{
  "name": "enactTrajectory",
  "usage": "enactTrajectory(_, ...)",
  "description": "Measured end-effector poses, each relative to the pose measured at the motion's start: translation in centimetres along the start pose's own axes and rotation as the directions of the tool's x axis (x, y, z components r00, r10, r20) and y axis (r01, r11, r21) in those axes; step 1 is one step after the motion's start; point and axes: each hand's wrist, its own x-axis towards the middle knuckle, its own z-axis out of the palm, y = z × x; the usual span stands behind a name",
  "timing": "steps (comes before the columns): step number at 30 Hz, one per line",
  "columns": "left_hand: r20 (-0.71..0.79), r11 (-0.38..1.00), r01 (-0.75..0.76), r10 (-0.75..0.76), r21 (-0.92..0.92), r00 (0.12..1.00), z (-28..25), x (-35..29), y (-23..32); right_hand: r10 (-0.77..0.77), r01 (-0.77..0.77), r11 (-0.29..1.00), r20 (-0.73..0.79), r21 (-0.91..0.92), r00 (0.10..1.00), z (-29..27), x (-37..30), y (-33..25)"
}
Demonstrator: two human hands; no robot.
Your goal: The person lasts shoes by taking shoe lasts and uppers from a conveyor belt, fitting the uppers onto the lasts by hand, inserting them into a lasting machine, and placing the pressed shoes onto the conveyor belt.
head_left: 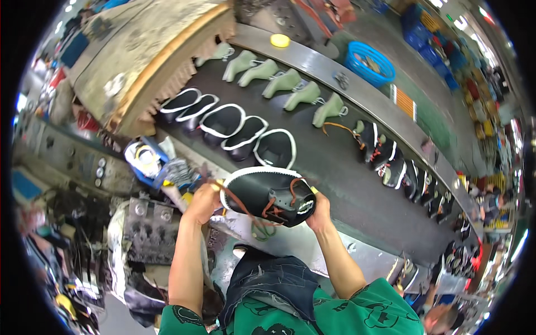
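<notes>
Between my two hands is a black shoe upper [254,192] with a white stitched edge and loose brown laces. Its long side faces across my body, above the near edge of the belt. My left hand [204,204] is closed on the left end, where a lace trails past the fingers. At the right end, my right hand [320,210] grips the shoe with the thumb on top; its other fingers are mostly hidden behind it. Just beyond the shoe, several black soles [277,148] with white rims lie in a row on the dark belt [329,181].
Pale green shoe lasts [283,82] line the belt's far side. Black shoes [393,167] with laces stand along it to the right. A yellow round lid [280,41] rests on the metal rail [318,64]. Beyond is a blue basket [369,63]. Machinery [151,223] stands at left.
</notes>
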Motion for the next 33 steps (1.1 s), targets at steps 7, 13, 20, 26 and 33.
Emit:
enactTrajectory(7,-0.498,0.84,-0.478,0.54,0.258,0.679,-3.4,-8.8,-0.8,0.196,-0.172,0.94,0.055,-0.296,0.979,1.6,-3.8,11.5)
enactTrajectory(13,-0.654,0.804,-0.347,0.594,0.483,0.469,-3.4,-18.9,-0.4,0.68,-0.334,0.719,0.516,-0.61,0.521,5.9,-6.6,15.5)
enactTrajectory(20,-0.892,0.771,-0.632,0.234,-0.071,0.386,-8.6,-30.4,-3.0,0.395,0.388,0.559,0.647,-0.733,0.652,10.7,-15.6,25.6)
enactTrajectory(26,-0.9,0.885,0.214,0.433,0.413,-0.056,-15.4,-43.4,-17.5,0.474,0.442,0.581,0.726,-0.683,0.499,14.2,-21.8,31.1)
enactTrajectory(33,-0.939,0.638,-0.766,0.305,0.077,0.159,-14.1,-47.6,-20.0,0.655,0.257,0.562,0.613,-0.786,0.442,16.3,-24.9,40.0)
